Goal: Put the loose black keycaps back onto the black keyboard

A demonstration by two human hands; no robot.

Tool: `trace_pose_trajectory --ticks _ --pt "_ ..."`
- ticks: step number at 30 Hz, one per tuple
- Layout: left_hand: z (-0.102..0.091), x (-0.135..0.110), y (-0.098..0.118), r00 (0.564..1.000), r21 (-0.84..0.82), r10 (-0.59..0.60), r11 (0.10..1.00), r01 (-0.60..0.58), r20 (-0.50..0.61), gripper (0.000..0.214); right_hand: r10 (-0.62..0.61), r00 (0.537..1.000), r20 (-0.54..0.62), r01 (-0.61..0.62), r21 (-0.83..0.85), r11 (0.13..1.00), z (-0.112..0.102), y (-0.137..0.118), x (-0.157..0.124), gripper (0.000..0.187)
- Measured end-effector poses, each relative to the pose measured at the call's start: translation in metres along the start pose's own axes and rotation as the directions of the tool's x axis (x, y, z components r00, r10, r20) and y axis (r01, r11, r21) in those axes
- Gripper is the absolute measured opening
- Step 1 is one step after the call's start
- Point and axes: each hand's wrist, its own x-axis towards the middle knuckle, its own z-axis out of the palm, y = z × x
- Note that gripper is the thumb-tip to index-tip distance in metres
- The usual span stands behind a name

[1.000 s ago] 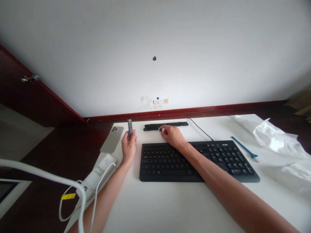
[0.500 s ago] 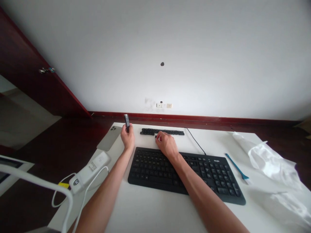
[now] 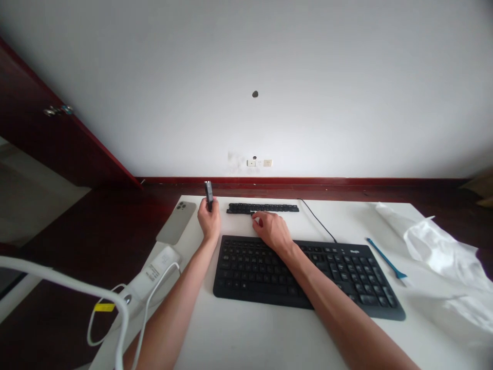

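My left hand [image 3: 208, 220] is closed around a small dark tool [image 3: 208, 194] that it holds upright, just left of the black keyboard [image 3: 304, 270]. My right hand [image 3: 271, 229] rests over the keyboard's far edge, fingertips pinched at a row of loose black keycaps [image 3: 263, 208] laid out on the white table [image 3: 246, 329]. What the fingertips hold, if anything, is too small to make out.
A phone [image 3: 176, 222] lies face down at the table's left edge. A white power brick with cables [image 3: 152, 272] sits nearer me on the left. A blue brush [image 3: 386, 258] and white plastic wrap [image 3: 442, 246] lie on the right. The keyboard cable [image 3: 318, 221] runs backwards.
The view has shifted slightly. My right hand stays at the keycap row, its fingertips having moved a little along it. My left hand keeps the tool upright.
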Motion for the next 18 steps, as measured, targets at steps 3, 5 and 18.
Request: trace_pose_trajectory --ticks 3,5,18 --pt "-0.0001 -0.0006 0.0039 1.0 0.013 -0.007 1.0 0.007 -0.009 0.024 -0.012 1.0 -0.009 0.012 -0.005 1.0 0.0008 0.0003 0.0 0.027" --pt "0.0002 -0.0008 0.0058 1.0 0.027 -0.006 1.0 0.006 -0.014 0.025 -0.013 1.0 -0.007 0.013 -0.009 1.0 0.001 0.0004 0.0001 0.027" --pt "0.0044 0.0036 -0.0023 0.996 -0.044 -0.085 0.995 0.086 0.015 0.024 0.067 0.997 -0.023 -0.068 -0.015 0.998 -0.0021 -0.0034 -0.0004 0.022"
